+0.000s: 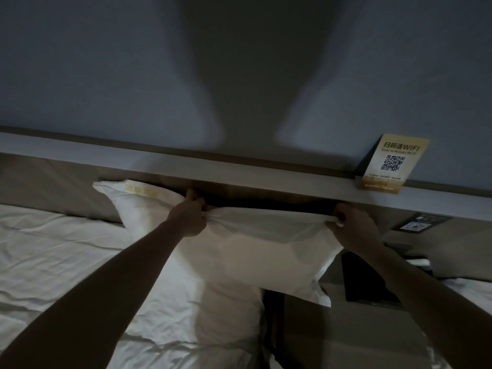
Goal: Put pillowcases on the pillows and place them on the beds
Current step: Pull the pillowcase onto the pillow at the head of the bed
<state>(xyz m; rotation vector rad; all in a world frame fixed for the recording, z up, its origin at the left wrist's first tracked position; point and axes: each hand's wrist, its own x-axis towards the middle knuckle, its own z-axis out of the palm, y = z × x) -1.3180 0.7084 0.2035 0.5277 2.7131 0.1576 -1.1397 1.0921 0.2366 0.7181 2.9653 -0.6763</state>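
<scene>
A white pillow in its pillowcase (pixel 255 257) hangs in front of the headboard, held up by its top edge. My left hand (pixel 190 214) grips the top left corner of the case. My right hand (pixel 351 226) grips the top right corner. Behind it a second white pillow (pixel 125 201) with a yellow logo leans against the headboard on the left bed (pixel 58 262). The lower part of the held pillow sags toward the right edge of that bed.
A grey ledge (pixel 266 173) tops the headboard, with a yellow WiFi QR card (pixel 391 163) standing on it at right. A dark wall panel (pixel 415 222) sits under the ledge. A nightstand gap (pixel 367 286) separates this bed from a second bed (pixel 463 286) at far right.
</scene>
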